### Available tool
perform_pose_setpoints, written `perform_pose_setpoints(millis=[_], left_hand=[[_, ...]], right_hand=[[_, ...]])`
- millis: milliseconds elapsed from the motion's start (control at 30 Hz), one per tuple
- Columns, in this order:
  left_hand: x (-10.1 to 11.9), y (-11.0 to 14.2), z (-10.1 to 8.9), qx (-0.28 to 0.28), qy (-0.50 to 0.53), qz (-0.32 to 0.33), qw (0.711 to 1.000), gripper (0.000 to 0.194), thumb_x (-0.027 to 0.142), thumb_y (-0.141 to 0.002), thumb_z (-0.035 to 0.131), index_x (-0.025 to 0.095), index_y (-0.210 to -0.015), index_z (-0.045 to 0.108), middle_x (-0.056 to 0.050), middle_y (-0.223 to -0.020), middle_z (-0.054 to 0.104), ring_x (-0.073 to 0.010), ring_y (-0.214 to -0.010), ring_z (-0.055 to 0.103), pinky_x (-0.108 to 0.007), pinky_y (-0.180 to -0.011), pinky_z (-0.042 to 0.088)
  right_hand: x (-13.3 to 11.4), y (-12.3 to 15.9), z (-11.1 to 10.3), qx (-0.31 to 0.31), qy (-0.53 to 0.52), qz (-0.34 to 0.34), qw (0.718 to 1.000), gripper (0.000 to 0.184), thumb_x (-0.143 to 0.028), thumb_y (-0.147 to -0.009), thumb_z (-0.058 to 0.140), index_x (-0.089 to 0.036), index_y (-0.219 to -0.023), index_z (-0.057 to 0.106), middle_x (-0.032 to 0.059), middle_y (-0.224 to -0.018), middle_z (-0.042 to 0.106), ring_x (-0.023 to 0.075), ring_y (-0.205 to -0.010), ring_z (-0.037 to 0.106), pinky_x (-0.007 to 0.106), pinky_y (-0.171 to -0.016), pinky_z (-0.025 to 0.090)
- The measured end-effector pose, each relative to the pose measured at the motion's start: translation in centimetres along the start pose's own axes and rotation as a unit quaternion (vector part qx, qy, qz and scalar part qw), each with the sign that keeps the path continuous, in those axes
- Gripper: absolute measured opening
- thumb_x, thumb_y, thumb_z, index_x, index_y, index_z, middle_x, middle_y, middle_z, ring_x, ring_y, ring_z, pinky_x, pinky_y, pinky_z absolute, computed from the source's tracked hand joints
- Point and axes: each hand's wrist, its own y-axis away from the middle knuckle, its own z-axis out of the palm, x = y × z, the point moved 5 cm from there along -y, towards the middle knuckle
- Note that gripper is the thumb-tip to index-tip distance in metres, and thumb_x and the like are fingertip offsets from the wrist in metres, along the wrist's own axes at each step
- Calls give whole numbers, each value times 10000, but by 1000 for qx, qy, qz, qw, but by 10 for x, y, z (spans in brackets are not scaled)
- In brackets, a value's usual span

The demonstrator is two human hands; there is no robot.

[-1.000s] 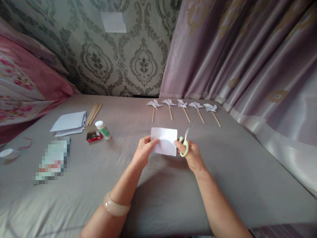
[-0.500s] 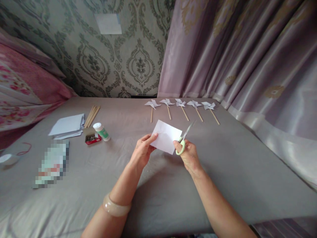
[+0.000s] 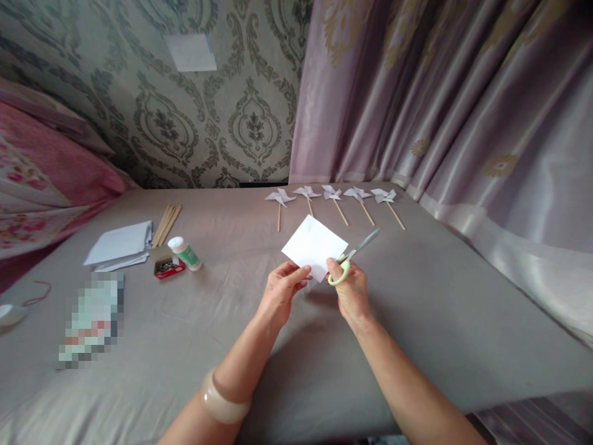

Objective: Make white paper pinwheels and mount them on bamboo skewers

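Note:
A white square of paper (image 3: 315, 242) is held above the cloth-covered table, turned with one corner pointing away from me. My left hand (image 3: 283, 290) pinches its lower left edge, thumb on top. In my right hand (image 3: 351, 293) is a pair of scissors (image 3: 365, 244) with pale green handles, its blades pointing up and to the right, away from the paper. The right thumb also rests at the paper's right edge. Beyond the paper, several paper pinwheels (image 3: 332, 193) on wooden sticks lie in a row.
On the left are a stack of white paper (image 3: 120, 244), wooden sticks (image 3: 167, 225), a small red box (image 3: 169, 267) of metal pieces and a white-and-green bottle (image 3: 186, 253). A blurred-out packet (image 3: 95, 318) and a white roll (image 3: 12, 315) lie nearer. Curtains (image 3: 417, 93) border the right.
The paper has turned so that a corner points away from me. My left hand has shifted right along its lower edge, closer to my right hand. The scissors stay in my right hand.

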Motion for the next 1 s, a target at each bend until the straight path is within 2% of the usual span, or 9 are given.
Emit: perform_pose_setpoints(millis=[267,433,567,700,767,867,1000], left_hand=[[-7,2,5,4,-28,28,999,224,277,-576,788,134,-728,707,-27,-690,669,-93,-622,577,-204,-614,423],[2,0,-1,30,-7,49,998,225,276,-553,801,128,-687,696,-21,-661,662,-80,-595,558,-195,-596,413],[23,-2,-14,73,26,87,993,229,271,-523,815,129,-623,666,-3,-618,636,-70,-579,543,-186,-584,406],[40,-1,-26,105,52,113,987,247,269,-508,822,130,-565,625,6,-594,614,-60,-562,526,-180,-570,396],[45,0,-29,112,58,119,985,249,266,-508,821,129,-563,620,5,-601,615,-59,-565,526,-178,-568,395],[47,1,-29,115,60,124,984,241,260,-504,814,128,-560,621,4,-598,608,-63,-572,529,-183,-567,399],[45,2,-28,119,60,117,984,235,259,-498,810,124,-564,630,1,-600,609,-64,-564,528,-185,-558,400]], right_hand=[[-4,4,3,-4,-1,-11,1000,327,-447,-673,702,-189,-638,504,-53,-550,497,85,-506,405,230,-495,353],[-9,4,2,-40,41,-12,998,347,-500,-705,683,-183,-668,546,-66,-523,466,81,-492,382,225,-492,322],[-12,10,9,-130,141,33,981,466,-627,-675,648,-179,-595,545,-61,-481,427,85,-468,350,238,-470,291],[-10,24,24,-276,216,62,934,544,-712,-653,600,-178,-587,522,-54,-499,408,89,-489,333,243,-470,268],[-6,31,29,-324,238,62,913,545,-715,-670,586,-179,-612,505,-53,-525,410,92,-510,346,244,-489,272],[-1,36,32,-361,253,61,895,552,-724,-682,570,-183,-618,478,-47,-546,426,99,-534,375,247,-514,289],[1,39,34,-380,265,64,884,579,-750,-667,555,-180,-603,475,-43,-540,433,94,-520,359,248,-502,272]])
